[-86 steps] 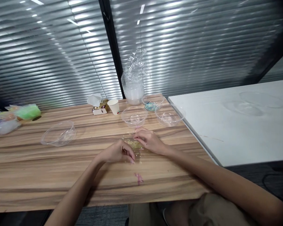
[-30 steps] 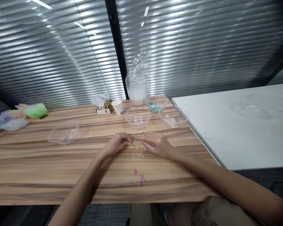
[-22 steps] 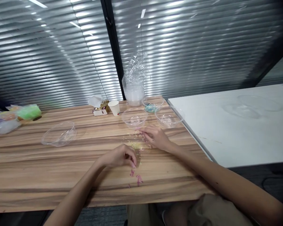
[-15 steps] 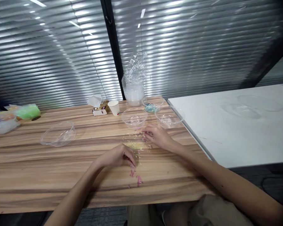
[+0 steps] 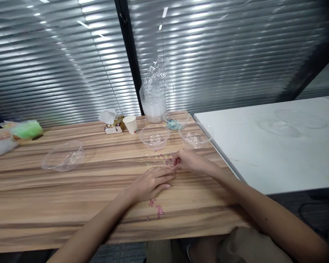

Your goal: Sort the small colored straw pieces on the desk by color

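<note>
**Small shreds at my fingertips, on the near side of the middle bowl**

In my head view, the see-through middle bowl [image 5: 155, 144] on the wooden counter [image 5: 44, 204] is my mark. Yellow and pink shreds [image 5: 166, 157] lie scattered on my side of it. My left hand [image 5: 152, 181] is palm down, nearer me than the shreds, fingers loosely stretched and gripping nothing I can see. My right hand [image 5: 188, 160] is to the near right of that bowl, fingers curled in; I cannot tell whether they hold a shred. The 2 hands nearly meet at the fingertips.

Farther out on my side of the bowl, beyond my left hand, are larger pink scraps [image 5: 159, 211]. Behind the bowl, to its right, blue-green shreds [image 5: 173, 125] sit in another container.

I judge the step in hand to be fingertip handling of the loose shreds. The next move calls for a light, exact pinch, as such thin bits could slide or cling.
</note>
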Demonstrator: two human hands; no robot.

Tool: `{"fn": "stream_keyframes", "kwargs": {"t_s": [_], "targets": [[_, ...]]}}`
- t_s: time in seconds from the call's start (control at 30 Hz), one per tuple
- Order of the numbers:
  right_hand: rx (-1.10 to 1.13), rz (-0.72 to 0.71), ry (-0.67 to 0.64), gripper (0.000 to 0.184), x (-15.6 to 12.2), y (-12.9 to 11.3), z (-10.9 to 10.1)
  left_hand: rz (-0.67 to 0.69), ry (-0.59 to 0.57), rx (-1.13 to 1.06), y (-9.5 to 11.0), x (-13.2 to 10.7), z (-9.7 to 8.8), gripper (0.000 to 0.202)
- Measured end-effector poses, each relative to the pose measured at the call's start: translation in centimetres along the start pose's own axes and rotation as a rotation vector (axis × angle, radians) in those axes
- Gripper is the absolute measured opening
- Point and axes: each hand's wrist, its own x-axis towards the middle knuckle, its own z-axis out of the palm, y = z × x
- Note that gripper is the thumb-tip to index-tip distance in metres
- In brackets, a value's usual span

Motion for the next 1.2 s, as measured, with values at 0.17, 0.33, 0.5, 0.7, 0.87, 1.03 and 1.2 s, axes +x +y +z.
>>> {"fn": "stream_keyframes", "kwargs": {"t_s": [0.17,0.33,0.5,0.7,0.87,1.03,1.2], "targets": [[0.041,-0.026,-0.031,0.012,0.3,0.4,0.2,0.006,-0.01,-0.02,-0.1,0.1,0.1,0.035],[0.059,-0.038,-0.053,0.014,0.2,0.4,0.1,0.0,0.006,-0.008,-0.1,0.0,0.0,0.034],[0.034,-0.016,-0.054,0.015,-0.1,-0.2,-0.1,-0.002,0.007,0.019,-0.2,0.0,0.0,0.035],[0.018,0.021,-0.055,0.016,-0.1,-0.3,0.2,-0.006,0.019,-0.002,-0.5,-0.1,-0.5,0.03],[0.006,0.025,-0.022,0.019,-0.1,-0.3,0.2,-0.023,0.055,-0.014,-0.9,-0.3,-0.5,0.027],[0.049,-0.034,0.01,0.014,-0.3,-0.6,0.2,-0.001,0.072,0.007,-0.7,-0.2,-0.7,0.027],[-0.013,-0.037,0.05,0.015,-0.2,-0.7,0.8,0.032,0.03,-0.008,-0.7,-0.2,-0.8,0.026]]}}
